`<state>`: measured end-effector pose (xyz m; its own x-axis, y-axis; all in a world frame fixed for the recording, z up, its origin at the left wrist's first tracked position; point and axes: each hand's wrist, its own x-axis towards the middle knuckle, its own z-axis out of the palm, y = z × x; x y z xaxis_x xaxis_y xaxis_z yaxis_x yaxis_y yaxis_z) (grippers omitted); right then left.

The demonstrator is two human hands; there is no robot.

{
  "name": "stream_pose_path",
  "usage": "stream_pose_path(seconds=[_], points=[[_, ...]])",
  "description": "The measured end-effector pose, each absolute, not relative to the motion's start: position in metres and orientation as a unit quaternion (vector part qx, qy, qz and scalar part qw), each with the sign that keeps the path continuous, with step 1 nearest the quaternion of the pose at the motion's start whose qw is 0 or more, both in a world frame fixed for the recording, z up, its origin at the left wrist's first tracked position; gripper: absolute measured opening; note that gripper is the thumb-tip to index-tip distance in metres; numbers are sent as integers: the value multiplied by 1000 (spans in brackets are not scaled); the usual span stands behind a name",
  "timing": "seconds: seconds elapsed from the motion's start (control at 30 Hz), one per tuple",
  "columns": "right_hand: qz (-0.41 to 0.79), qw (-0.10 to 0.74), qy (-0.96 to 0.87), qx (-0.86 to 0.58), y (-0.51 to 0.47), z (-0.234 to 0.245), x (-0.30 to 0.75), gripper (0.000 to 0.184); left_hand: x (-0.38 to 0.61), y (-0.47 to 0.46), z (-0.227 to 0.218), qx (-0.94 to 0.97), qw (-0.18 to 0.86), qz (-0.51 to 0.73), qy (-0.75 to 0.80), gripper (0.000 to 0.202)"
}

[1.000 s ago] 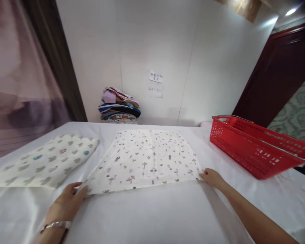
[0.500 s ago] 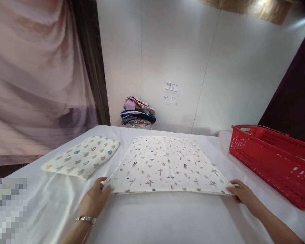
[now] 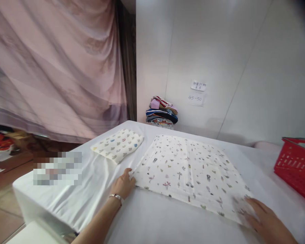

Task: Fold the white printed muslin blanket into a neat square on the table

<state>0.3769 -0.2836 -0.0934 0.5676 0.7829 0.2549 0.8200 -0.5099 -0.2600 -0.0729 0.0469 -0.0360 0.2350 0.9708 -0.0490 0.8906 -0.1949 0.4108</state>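
A white cloth [image 3: 176,166] printed with small palm trees and plants lies flat in front of me, with a crease running down its middle. At its near left corner my left hand [image 3: 124,183], wearing a metal bracelet, pinches the edge between thumb and fingers. My right hand [image 3: 264,217] is at the near right corner. Its fingers are smeared by motion, so their grip on the cloth is not clear. To the left lies a folded cream cloth [image 3: 120,144] with grey cloud-like shapes and a few coloured ones.
The white-covered table [image 3: 162,220] ends at a left edge above a tiled floor. A red plastic basket [image 3: 295,166] stands at the right. A stack of folded fabrics [image 3: 162,112] is by the far wall, near paper labels [image 3: 195,99]. A pink curtain [image 3: 66,67] hangs at left.
The view has turned left, so everything sits further right. My left hand stays at the near left corner; my right hand has become blurred by motion at the near right corner.
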Motion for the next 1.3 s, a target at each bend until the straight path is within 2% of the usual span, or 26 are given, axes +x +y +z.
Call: stream_pose_path(seconds=[0.2,0.3,0.47,0.63,0.83,0.93,1.3], points=[[67,199,-571,-794,-181,-52,275,51,-72,46,-38,760,172,117,615,39],[76,187,-622,-757,-131,-38,244,56,-72,46,-39,753,176,123,622,39],[83,93,-651,-748,-80,-65,241,67,-73,44,-40,750,169,121,628,38],[58,78,-657,-748,-76,-90,251,67,-73,42,-37,754,160,96,629,38],[60,87,-661,-743,-80,-89,250,66,-70,57,-18,784,152,11,602,33],[64,96,-660,-742,-80,-89,250,65,-58,82,-9,803,130,17,582,37],[58,114,-670,-732,-78,-99,256,60,75,207,-21,804,120,55,580,38]])
